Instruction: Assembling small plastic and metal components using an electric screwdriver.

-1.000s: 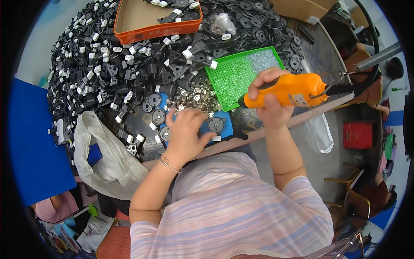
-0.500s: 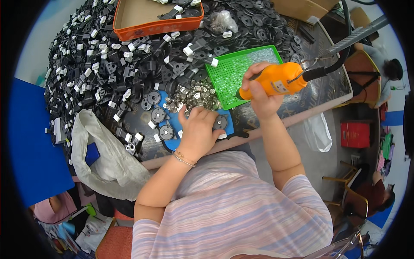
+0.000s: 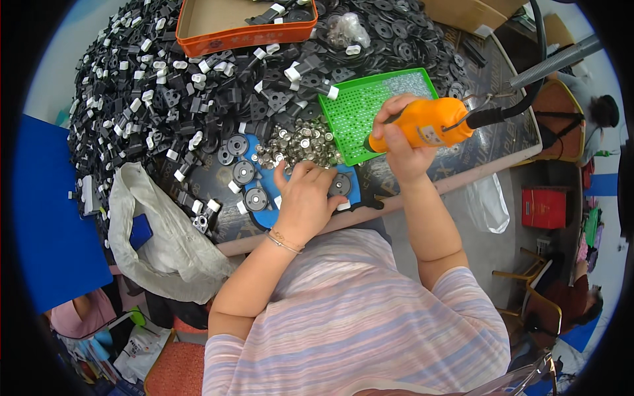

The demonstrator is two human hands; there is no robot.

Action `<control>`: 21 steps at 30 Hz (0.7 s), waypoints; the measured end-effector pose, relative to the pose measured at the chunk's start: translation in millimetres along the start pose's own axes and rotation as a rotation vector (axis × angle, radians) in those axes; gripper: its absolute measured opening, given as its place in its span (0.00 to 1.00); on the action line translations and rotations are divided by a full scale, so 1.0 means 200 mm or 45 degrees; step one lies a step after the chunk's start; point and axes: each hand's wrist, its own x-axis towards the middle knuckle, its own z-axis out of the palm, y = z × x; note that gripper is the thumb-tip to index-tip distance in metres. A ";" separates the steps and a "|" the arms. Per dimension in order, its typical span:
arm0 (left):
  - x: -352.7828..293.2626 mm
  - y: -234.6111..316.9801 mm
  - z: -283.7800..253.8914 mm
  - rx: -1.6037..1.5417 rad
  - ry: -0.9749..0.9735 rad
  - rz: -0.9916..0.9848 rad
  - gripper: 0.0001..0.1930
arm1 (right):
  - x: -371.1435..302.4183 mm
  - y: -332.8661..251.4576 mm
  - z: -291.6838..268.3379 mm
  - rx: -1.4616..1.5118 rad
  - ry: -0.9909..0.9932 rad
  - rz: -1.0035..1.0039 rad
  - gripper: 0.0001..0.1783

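My right hand (image 3: 406, 142) is closed round an orange electric screwdriver (image 3: 429, 125), which hangs from a black cable. Its dark nose points left, over the front right part of a green perforated tray (image 3: 363, 125). My left hand (image 3: 307, 198) lies palm down over a blue mat (image 3: 264, 218), fingers apart, their tips at a heap of small silver metal pieces (image 3: 300, 140). Between thumb and forefinger sits a black disc-shaped part (image 3: 341, 185); a white end shows by the thumb. What lies under the palm is hidden. Several similar black discs (image 3: 255, 198) rest at the mat's left.
Loose black parts with white ends (image 3: 158, 99) cover the table's left and far side. An orange-rimmed box (image 3: 247, 39) stands at the back, near a pile of black discs (image 3: 389, 26). A whitish cloth bag (image 3: 132, 244) hangs at the near left edge. Other people sit beyond the table.
The table and its contents have shifted very slightly in the picture. Both hands keep nearly the same pose, and the screwdriver stays in my right hand.
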 end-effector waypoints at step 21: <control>0.01 -0.03 0.00 -0.052 -0.015 0.016 0.23 | 0.05 -0.22 0.04 0.423 -0.131 0.023 0.15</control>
